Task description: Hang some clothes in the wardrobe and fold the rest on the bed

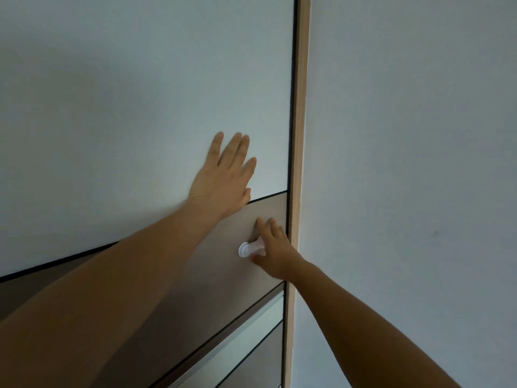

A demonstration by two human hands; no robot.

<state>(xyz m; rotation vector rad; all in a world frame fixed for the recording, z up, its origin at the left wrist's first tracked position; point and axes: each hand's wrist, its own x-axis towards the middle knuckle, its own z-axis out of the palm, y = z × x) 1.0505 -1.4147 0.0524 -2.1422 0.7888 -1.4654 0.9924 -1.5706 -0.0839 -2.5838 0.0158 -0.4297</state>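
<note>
— Left hand [223,180] and right hand [272,253] on the wardrobe door [112,107]: why?

— Probably to open it. Right fingers curl round the white knob [246,250]; the left, spread flat, presses the door above and left of the knob, likely for leverage. No clothes in view.

my left hand [223,180] bare, fingers long, nails too blurred to tell. my right hand [275,254] bare too, mostly in shadow. left forearm [117,281] and right forearm [363,320] bare skin to frame edge.
</note>
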